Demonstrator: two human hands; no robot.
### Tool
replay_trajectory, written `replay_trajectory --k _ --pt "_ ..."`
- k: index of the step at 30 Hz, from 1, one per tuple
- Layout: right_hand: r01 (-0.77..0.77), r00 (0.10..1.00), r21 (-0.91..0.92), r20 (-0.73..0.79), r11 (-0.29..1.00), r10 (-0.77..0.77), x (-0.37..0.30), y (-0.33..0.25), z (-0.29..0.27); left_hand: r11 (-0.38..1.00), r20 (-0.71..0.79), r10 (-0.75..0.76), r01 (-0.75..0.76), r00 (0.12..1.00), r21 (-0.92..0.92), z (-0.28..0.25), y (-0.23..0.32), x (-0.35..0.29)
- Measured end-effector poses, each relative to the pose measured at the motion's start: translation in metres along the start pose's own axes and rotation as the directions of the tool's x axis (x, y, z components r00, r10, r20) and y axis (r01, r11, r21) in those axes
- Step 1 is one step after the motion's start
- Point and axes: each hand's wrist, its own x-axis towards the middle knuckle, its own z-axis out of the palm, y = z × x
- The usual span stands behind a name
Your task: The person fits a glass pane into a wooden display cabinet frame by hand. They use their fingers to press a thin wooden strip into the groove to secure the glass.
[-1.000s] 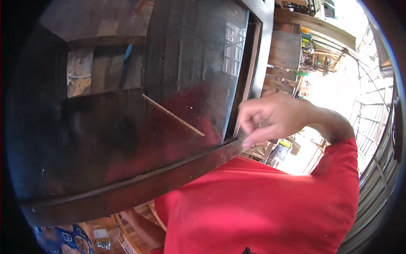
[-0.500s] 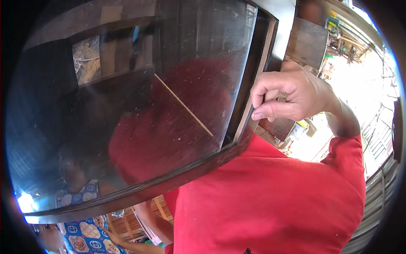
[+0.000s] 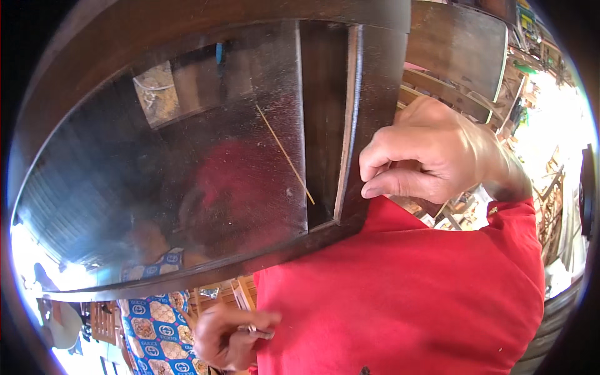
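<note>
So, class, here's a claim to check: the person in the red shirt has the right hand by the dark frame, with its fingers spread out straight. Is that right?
Not quite: the fingers of the right hand are curled in, not spread out straight, as the head view shows. The hand is by the dark frame, and the shirt is red.

Recorded as dark wood with a low sheen on the frame point(image 3: 379, 94), paler and rougher along its inner edge. Noted as glossy, reflective and glass-like, speckled and hazed, on the pane point(image 3: 187, 194); as pale, matt and wood-like on the thin stick point(image 3: 275, 137). Logged as soft matt cloth on the red shirt point(image 3: 400, 287), smooth wood on the brown panel point(image 3: 459, 44).
</note>
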Motion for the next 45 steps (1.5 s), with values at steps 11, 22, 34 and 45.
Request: replay_trajectory --k 11,22,34,45 --pt "0.150 0.935 -0.127 -0.304 0.981 -0.182 -0.030 0.018 -0.001 0.876 -0.138 0.008 0.059 0.990 0.478 0.111 -0.027 0.056" --pt "0.204 0.900 -0.362 -0.296 0.910 -0.319 -0.039 0.027 -0.006 0.536 0.135 0.080 -0.157 0.988 0.829 0.134 -0.009 0.062" --pt "0.208 0.880 -0.393 -0.326 0.896 -0.347 -0.040 0.025 -0.002 0.628 0.198 -0.134 -0.071 0.971 0.775 0.128 -0.007 0.070" --pt "0.153 0.904 -0.420 -0.305 0.895 -0.298 -0.045 0.024 -0.002 0.527 0.261 -0.127 -0.157 0.957 0.835 0.128 -0.008 0.071"
